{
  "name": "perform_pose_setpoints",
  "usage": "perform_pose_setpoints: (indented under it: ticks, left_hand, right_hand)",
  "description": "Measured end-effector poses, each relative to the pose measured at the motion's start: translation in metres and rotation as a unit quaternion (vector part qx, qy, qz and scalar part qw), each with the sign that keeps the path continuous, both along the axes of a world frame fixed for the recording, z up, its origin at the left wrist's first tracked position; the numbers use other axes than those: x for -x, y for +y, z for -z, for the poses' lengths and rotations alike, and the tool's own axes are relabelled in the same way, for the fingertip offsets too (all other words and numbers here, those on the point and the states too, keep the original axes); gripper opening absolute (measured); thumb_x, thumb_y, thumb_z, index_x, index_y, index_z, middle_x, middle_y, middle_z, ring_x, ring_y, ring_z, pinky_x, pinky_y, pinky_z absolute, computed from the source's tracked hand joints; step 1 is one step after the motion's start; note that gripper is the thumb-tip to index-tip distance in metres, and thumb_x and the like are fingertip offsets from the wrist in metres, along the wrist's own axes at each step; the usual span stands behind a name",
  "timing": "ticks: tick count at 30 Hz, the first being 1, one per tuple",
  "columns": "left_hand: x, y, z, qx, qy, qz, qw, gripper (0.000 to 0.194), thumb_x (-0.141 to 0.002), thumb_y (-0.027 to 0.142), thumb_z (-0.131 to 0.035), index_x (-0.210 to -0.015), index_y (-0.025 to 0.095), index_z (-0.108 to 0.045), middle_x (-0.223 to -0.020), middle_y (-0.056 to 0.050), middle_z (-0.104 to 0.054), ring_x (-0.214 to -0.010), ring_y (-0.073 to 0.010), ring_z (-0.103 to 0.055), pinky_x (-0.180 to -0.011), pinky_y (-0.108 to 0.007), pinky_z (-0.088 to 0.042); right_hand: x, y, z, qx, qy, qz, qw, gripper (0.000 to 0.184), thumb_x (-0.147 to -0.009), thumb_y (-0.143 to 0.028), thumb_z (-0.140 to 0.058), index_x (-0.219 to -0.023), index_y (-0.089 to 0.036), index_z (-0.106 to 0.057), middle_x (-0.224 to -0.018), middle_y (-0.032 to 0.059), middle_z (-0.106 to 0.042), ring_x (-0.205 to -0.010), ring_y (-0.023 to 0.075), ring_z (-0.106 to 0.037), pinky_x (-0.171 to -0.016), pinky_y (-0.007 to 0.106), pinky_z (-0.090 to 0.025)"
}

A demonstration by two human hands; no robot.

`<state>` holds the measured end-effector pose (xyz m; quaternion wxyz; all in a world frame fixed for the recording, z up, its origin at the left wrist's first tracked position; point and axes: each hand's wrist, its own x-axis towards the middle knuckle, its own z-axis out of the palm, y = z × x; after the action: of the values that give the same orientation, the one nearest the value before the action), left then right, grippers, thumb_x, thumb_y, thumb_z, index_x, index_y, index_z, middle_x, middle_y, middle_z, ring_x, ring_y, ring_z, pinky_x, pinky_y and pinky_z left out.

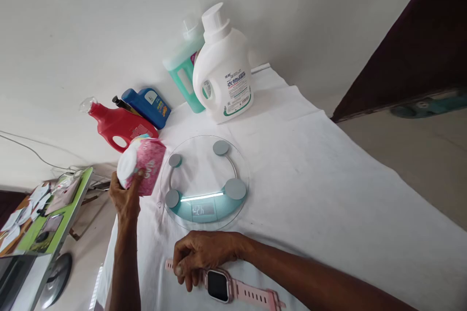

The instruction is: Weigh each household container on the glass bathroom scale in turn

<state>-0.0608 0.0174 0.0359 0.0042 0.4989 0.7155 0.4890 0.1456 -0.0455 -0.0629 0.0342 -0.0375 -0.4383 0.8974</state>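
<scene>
My left hand (126, 193) grips a pink-and-white package (151, 167) with a rounded white end; its exact kind is unclear. It is raised just left of a round glass scale (203, 210), whose display is lit. Below the scale, my right hand (204, 255) bends over the strap of a pink smartwatch (218, 285). Its fingers are curled around the strap, and the strap's end pokes out to their left. The watch's dark screen faces up on the white cloth.
Along the wall stand a white detergent jug (233, 75), a green bottle (186, 77), a blue bottle (153, 109) and a red jug (115, 124). A white cloth (310, 180) covers the table. At left is a green-topped desk (69, 214) with papers; a dark panel (408, 43) is at right.
</scene>
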Motion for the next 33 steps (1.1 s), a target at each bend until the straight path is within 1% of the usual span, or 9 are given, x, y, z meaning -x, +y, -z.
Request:
perform_pose_setpoints:
  ticks: [3,6,8,12,15,18,22,26,33]
  left_hand:
    - [-0.04,-0.013,-0.001,0.05,0.019,0.106,0.993,0.055,-0.063,0.054,-0.089,-0.099,0.018,-0.069,-0.084,0.0,-0.068,-0.073,-0.0173,-0.06,-0.064,-0.028,-0.049]
    - [-0.078,-0.018,0.012,0.088,0.049,0.199,0.975,0.053,-0.068,0.051,-0.089,-0.106,0.02,-0.067,-0.096,-0.002,-0.073,-0.085,-0.0212,-0.067,-0.073,-0.031,-0.055]
    - [-0.092,-0.019,0.02,0.102,0.081,0.223,0.966,0.054,-0.071,0.052,-0.088,-0.109,0.021,-0.066,-0.102,-0.004,-0.073,-0.092,-0.0238,-0.069,-0.08,-0.034,-0.056]
    - [-0.087,-0.018,0.016,0.133,0.112,0.264,0.949,0.069,-0.071,0.06,-0.087,-0.123,0.021,-0.063,-0.119,-0.01,-0.071,-0.112,-0.0302,-0.068,-0.094,-0.042,-0.056]
    - [-0.062,-0.018,0.011,0.082,0.029,0.3,0.95,0.078,-0.082,0.077,-0.068,-0.136,0.022,-0.06,-0.14,-0.015,-0.063,-0.129,-0.0328,-0.062,-0.106,-0.047,-0.051]
    - [-0.034,-0.019,0.022,-0.014,-0.127,0.194,0.973,0.07,-0.094,0.079,-0.043,-0.125,0.02,-0.066,-0.123,-0.013,-0.07,-0.11,-0.026,-0.07,-0.096,-0.041,-0.055]
    - [-0.009,-0.021,0.057,-0.049,-0.188,0.035,0.98,0.057,-0.094,0.07,-0.052,-0.095,0.016,-0.068,-0.075,-0.002,-0.063,-0.062,-0.0128,-0.059,-0.061,-0.026,-0.047]
    - [0.001,-0.024,0.079,-0.023,-0.204,0.005,0.979,0.051,-0.095,0.063,-0.053,-0.087,0.016,-0.066,-0.063,0.002,-0.055,-0.05,-0.0092,-0.044,-0.048,-0.023,-0.033]
    - [0.003,-0.026,0.079,0.015,-0.197,0.009,0.98,0.048,-0.096,0.062,-0.055,-0.088,0.016,-0.069,-0.068,0.002,-0.057,-0.056,-0.0098,-0.047,-0.051,-0.023,-0.034]
  right_hand:
    - [0.001,-0.001,0.003,0.0,0.016,0.007,1.0,0.065,-0.059,-0.066,-0.093,-0.088,-0.015,-0.065,-0.082,-0.0014,-0.071,-0.066,0.009,-0.07,-0.061,0.019,-0.056]
    - [0.002,-0.002,0.005,-0.004,0.029,0.011,1.0,0.065,-0.06,-0.068,-0.091,-0.086,-0.015,-0.064,-0.08,-0.0016,-0.071,-0.066,0.0093,-0.07,-0.06,0.019,-0.055]
    - [0.002,-0.001,0.004,-0.011,0.032,0.008,0.999,0.066,-0.06,-0.07,-0.091,-0.085,-0.015,-0.065,-0.079,-0.0017,-0.07,-0.065,0.0093,-0.069,-0.06,0.02,-0.055]
    - [0.001,-0.001,0.001,-0.02,0.032,0.015,0.999,0.067,-0.059,-0.071,-0.09,-0.084,-0.015,-0.065,-0.077,-0.0014,-0.07,-0.064,0.0092,-0.068,-0.06,0.021,-0.054]
    - [0.001,-0.001,0.0,-0.021,0.031,0.021,0.999,0.068,-0.058,-0.072,-0.09,-0.084,-0.015,-0.064,-0.078,-0.0012,-0.07,-0.064,0.0099,-0.068,-0.06,0.022,-0.054]
    - [0.001,-0.002,0.001,-0.02,0.029,0.02,0.999,0.069,-0.059,-0.073,-0.089,-0.086,-0.015,-0.063,-0.08,-0.0009,-0.07,-0.065,0.0102,-0.069,-0.06,0.022,-0.054]
    - [0.0,-0.004,0.003,-0.024,0.03,0.031,0.999,0.066,-0.064,-0.072,-0.088,-0.088,-0.015,-0.063,-0.083,0.0,-0.07,-0.068,0.0102,-0.07,-0.061,0.021,-0.054]
    - [0.0,-0.005,0.004,-0.024,0.031,0.036,0.999,0.064,-0.065,-0.07,-0.088,-0.088,-0.015,-0.063,-0.083,0.0003,-0.07,-0.068,0.0103,-0.07,-0.061,0.021,-0.054]
    - [-0.004,-0.004,-0.001,-0.028,0.015,0.037,0.999,0.063,-0.067,-0.07,-0.087,-0.09,-0.015,-0.064,-0.086,0.0015,-0.069,-0.071,0.0114,-0.07,-0.062,0.022,-0.054]
